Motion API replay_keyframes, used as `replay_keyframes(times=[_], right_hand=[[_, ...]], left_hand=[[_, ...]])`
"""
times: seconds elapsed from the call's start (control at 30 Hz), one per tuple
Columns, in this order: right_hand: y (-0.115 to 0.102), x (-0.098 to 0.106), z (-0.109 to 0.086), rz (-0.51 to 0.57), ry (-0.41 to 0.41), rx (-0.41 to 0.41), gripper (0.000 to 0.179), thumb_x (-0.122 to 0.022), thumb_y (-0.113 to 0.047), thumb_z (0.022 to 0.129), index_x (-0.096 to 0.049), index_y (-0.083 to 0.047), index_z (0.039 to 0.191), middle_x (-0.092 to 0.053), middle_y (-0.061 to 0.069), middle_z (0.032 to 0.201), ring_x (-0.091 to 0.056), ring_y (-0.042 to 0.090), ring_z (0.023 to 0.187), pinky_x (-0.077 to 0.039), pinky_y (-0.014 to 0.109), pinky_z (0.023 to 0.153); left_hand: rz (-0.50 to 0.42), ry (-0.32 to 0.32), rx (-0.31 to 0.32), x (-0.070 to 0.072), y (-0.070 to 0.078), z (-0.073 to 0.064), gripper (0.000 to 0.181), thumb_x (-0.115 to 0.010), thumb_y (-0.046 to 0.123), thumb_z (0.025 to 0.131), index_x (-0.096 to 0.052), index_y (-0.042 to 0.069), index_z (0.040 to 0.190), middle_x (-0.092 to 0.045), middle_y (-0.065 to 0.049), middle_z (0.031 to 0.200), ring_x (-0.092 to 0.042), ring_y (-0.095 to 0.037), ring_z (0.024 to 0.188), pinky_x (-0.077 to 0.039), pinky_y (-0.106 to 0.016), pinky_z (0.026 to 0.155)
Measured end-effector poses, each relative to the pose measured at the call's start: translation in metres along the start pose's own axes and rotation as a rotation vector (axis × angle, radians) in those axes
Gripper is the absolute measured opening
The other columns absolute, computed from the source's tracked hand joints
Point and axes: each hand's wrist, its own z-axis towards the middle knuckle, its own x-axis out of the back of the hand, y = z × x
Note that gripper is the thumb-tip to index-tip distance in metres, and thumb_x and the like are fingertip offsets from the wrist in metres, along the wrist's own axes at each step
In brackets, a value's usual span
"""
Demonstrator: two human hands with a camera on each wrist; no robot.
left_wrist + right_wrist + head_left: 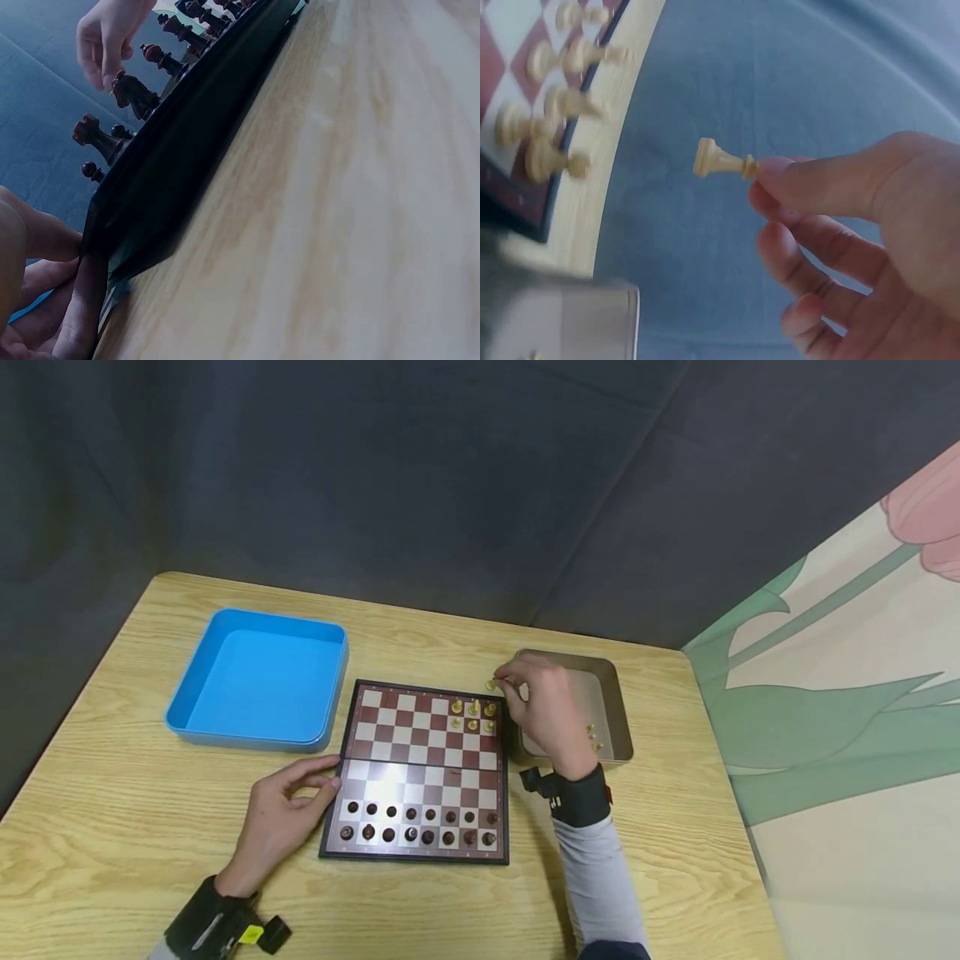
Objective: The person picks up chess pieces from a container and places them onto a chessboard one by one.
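My right hand (545, 706) pinches a pale chess piece (721, 159) between thumb and forefinger, its flat base pointing away and its top hidden by the fingertips. That hand is over the left wall of a grey-brown box (621, 727), just beyond the board's far right corner. At the left edge of the chessboard (382, 768), my left hand (277, 818) rests thumb and fingertips near the middle seam. Several pale pieces (473, 707) stand in the far right corner squares. Two rows of dark pieces (411, 834) line the near side.
A blue tray (330, 722) is on the table left of the board. Several small pale pieces (592, 737) lie in the box's right part. A dark curtain (420, 485) hangs behind the table (675, 827), and a flower-patterned cloth (840, 718) covers the right side.
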Motion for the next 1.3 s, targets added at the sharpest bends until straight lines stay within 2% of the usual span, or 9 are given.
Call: replay_keyframes(times=[0.2, 0.43, 0.7, 0.93, 1.13, 1.3], right_hand=[[-0.012, -0.01, 0.005, 0.008, -0.046, 0.018, 0.009, -0.073, -0.011, 0.094, -0.08, -0.007, 0.099, -0.076, 0.006, 0.099, -0.067, 0.02, 0.083, -0.055, 0.033, 0.065], [-0.021, -0.021, 0.008, 0.038, -0.087, 0.022, 0.01, -0.073, -0.012, 0.095, -0.08, -0.008, 0.1, -0.076, 0.005, 0.101, -0.071, 0.024, 0.089, -0.058, 0.036, 0.072], [-0.024, -0.035, 0.009, 0.055, -0.106, 0.043, 0.01, -0.073, -0.015, 0.096, -0.081, -0.012, 0.1, -0.076, 0.002, 0.101, -0.07, 0.019, 0.09, -0.059, 0.032, 0.072], [-0.025, -0.047, 0.01, 0.047, -0.141, 0.047, 0.009, -0.074, -0.013, 0.094, -0.082, -0.012, 0.099, -0.076, 0.0, 0.1, -0.069, 0.017, 0.09, -0.058, 0.032, 0.075], [-0.022, -0.054, 0.011, 0.054, -0.169, 0.039, 0.01, -0.074, -0.011, 0.094, -0.082, -0.012, 0.1, -0.076, 0.0, 0.1, -0.069, 0.015, 0.089, -0.059, 0.03, 0.075], [-0.021, -0.058, 0.011, 0.065, -0.188, 0.026, 0.01, -0.074, -0.012, 0.093, -0.082, -0.012, 0.1, -0.077, -0.001, 0.099, -0.07, 0.013, 0.087, -0.059, 0.029, 0.073]], left_hand=[[-0.009, 0.0, -0.005, -0.002, -0.001, 0.001, 0.033, -0.078, 0.011, 0.091, -0.075, 0.004, 0.123, -0.076, -0.017, 0.106, -0.074, -0.007, 0.088, -0.063, -0.021, 0.068], [-0.009, -0.001, -0.017, -0.002, -0.001, 0.001, 0.033, -0.077, 0.008, 0.09, -0.075, 0.003, 0.123, -0.075, -0.018, 0.11, -0.076, -0.019, 0.09, -0.063, -0.021, 0.068], [-0.006, -0.007, -0.015, -0.001, -0.001, 0.001, 0.033, -0.077, 0.008, 0.09, -0.075, 0.002, 0.123, -0.075, -0.018, 0.11, -0.076, -0.02, 0.09, -0.063, -0.021, 0.068], [-0.009, -0.003, -0.016, 0.0, -0.001, 0.0, 0.033, -0.077, 0.009, 0.091, -0.075, 0.004, 0.123, -0.075, -0.017, 0.11, -0.075, -0.013, 0.088, -0.063, -0.022, 0.068], [-0.006, 0.0, -0.016, 0.0, -0.002, 0.001, 0.033, -0.078, 0.009, 0.09, -0.075, 0.004, 0.123, -0.076, -0.017, 0.108, -0.075, -0.014, 0.088, -0.063, -0.022, 0.067], [-0.004, 0.0, -0.015, 0.0, -0.002, 0.001, 0.032, -0.077, 0.01, 0.091, -0.075, 0.004, 0.122, -0.076, -0.016, 0.104, -0.073, -0.004, 0.085, -0.063, -0.022, 0.066]])
